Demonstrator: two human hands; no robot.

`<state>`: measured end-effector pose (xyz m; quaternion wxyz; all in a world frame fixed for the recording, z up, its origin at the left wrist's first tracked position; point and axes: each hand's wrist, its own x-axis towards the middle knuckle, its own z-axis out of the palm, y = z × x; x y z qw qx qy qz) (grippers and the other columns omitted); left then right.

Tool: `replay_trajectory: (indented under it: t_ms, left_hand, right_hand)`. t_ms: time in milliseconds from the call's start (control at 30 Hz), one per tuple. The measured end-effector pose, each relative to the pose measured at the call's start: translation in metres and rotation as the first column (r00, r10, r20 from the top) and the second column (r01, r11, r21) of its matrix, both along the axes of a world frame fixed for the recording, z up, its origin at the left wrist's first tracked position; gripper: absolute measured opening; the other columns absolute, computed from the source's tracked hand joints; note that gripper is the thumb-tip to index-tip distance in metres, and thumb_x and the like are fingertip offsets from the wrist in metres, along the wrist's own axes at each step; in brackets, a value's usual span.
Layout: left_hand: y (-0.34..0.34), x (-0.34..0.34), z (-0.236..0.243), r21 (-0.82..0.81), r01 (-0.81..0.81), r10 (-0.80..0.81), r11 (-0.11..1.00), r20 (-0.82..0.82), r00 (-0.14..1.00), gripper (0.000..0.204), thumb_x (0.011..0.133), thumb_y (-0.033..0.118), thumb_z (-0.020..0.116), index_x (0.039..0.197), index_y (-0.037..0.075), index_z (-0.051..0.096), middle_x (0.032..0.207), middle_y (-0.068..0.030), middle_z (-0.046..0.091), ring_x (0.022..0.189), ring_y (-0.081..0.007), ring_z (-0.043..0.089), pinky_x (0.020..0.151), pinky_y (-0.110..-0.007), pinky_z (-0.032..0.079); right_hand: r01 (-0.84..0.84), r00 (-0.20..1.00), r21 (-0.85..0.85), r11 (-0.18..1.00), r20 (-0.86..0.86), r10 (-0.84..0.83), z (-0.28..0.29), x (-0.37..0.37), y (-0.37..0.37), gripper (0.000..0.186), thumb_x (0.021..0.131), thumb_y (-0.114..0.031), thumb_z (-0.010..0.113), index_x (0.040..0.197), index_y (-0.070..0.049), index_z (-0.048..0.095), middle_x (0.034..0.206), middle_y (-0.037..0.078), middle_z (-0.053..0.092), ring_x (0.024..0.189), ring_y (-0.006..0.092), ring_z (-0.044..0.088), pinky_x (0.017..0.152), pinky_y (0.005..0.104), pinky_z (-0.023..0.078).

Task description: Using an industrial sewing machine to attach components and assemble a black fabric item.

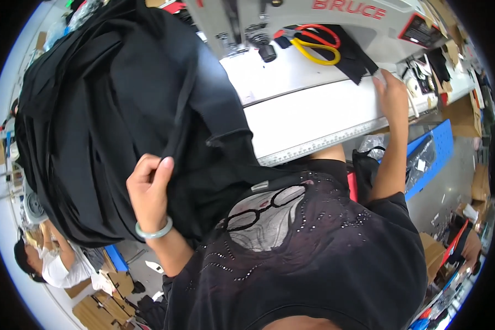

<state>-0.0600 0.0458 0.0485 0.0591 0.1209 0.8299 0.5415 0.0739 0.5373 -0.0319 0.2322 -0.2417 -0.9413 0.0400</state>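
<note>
A large heap of black fabric [110, 99] covers the left side of the sewing table and hangs toward my lap. My left hand [150, 184], with a pale bangle at its wrist, pinches a fold of it between thumb and fingers. Over on the right, my right hand [392, 98] has its fingertips closed at the end of a small black fabric piece [353, 61]. Scissors [316, 54] with one red and one yellow handle lie partly over that piece, beneath the sewing machine [346, 22]. The presser foot [234, 49] stands just right of the heap.
A ruler strip [324, 140] runs along the front edge of the white tabletop [308, 113]. Small items crowd the table's right end. A blue crate [432, 159] stands on the floor at right. Another person [55, 264] sits at lower left near cardboard boxes [96, 313].
</note>
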Motion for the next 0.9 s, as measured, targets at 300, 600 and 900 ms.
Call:
replay_trajectory:
  t_ms: [300,600,900]
  left_hand:
    - [0.006,0.013,-0.008,0.163,0.008,-0.022,0.987,0.083,0.996,0.011,0.087,0.005,0.066,0.092,-0.005,0.069,0.07,0.005,0.056,0.06,0.0003,0.04,0.053,-0.018,0.03]
    - [0.011,0.018,-0.007,0.135,-0.08,0.073,0.988,0.06,0.996,0.012,0.087,0.005,0.067,0.096,-0.002,0.071,0.067,0.0076,0.055,0.057,0.0018,0.038,0.051,-0.017,0.028]
    - [0.014,0.022,-0.008,0.108,-0.074,0.077,0.991,-0.029,0.997,0.01,0.087,0.004,0.067,0.093,-0.003,0.069,0.069,0.0062,0.055,0.055,0.001,0.037,0.05,-0.018,0.028]
  right_hand:
    - [0.117,0.985,-0.322,0.94,0.158,-0.068,-0.001,0.006,0.023,0.053,0.084,-0.022,0.071,0.131,-0.004,0.054,0.099,0.006,0.061,0.074,0.0149,0.055,0.067,0.0273,0.047]
    - [0.151,0.978,-0.483,0.862,0.2,-0.059,0.04,0.008,-0.024,0.026,0.088,-0.023,0.069,0.099,-0.002,0.059,0.072,0.0,0.053,0.057,0.006,0.048,0.048,0.0219,0.04]
    - [-0.427,0.854,-0.852,0.303,-0.27,0.444,0.085,-0.034,-0.219,0.014,0.095,-0.01,0.057,0.105,-0.006,0.049,0.066,0.003,0.06,0.052,0.0068,0.057,0.043,0.0208,0.04]
